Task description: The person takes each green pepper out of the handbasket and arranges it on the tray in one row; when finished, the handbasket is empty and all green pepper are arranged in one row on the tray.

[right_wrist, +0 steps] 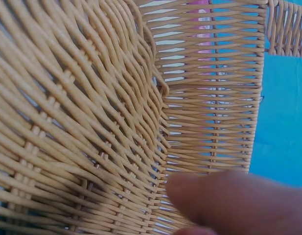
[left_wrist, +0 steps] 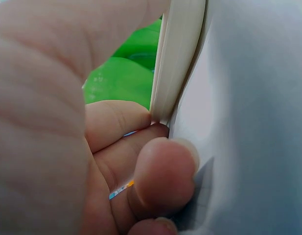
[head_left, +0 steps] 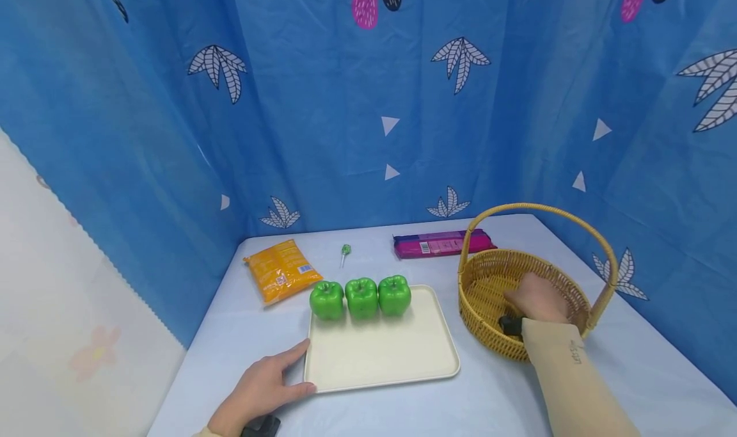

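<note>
My left hand (head_left: 261, 382) rests beside a cream tray (head_left: 382, 354), its thumb at the near left corner and a fingertip at the left edge. In the left wrist view the tray's edge (left_wrist: 177, 58) runs down to the fingers (left_wrist: 163, 171). Three green bell peppers (head_left: 362, 298) stand in a row along the tray's far side. My right hand (head_left: 538, 298) reaches down inside a handled wicker basket (head_left: 489, 334). Woven cane (right_wrist: 92, 98) fills most of the right wrist view, with the thumb (right_wrist: 229, 198) low in front of it; the other fingers are mostly hidden, and I cannot tell whether they hold anything.
An orange packet (head_left: 283, 272) lies behind the tray at the left, and a small green lollipop (head_left: 345, 250) lies to its right. Toward the back right is a long pink and purple packet (head_left: 443, 244). Blue curtains (head_left: 345, 104) hang behind the white table (head_left: 253, 334). The basket's tall handle (head_left: 538, 206) arches over it.
</note>
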{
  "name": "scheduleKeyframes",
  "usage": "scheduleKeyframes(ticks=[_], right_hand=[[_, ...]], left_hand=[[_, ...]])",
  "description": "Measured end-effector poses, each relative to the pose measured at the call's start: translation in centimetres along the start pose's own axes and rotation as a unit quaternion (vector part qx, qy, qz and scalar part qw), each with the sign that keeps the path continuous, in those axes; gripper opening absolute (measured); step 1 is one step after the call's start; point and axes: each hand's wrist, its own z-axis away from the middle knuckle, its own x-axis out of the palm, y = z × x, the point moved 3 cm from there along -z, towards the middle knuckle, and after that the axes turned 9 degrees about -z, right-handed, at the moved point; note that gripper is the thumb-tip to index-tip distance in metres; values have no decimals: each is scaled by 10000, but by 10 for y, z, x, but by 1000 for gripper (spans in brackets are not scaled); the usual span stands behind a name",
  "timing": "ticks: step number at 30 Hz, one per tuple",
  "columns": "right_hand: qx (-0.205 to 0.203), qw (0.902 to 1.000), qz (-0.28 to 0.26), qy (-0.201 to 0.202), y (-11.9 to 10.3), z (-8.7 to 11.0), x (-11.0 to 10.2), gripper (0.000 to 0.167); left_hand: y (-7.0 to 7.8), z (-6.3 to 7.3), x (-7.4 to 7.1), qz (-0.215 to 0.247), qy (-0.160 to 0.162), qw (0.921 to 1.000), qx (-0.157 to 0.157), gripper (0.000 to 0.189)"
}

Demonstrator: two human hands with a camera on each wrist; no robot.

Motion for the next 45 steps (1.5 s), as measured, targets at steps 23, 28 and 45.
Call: scheduleKeyframes(ticks=[23,28,45], right_hand=[[-992,9774,-1808,457,-16,-17,4,64],[-938,9928,-724,-158,-15,-17,9,61],[-1565,9844,-778,-185,-18,-19,19,45]], left_hand=[[1,-1,-2,15,-105,9999,-59,96],[0,-1,-1,43,-97,9999,-85,96],[-2,0,2,-12,-110,9999,-105,96]])
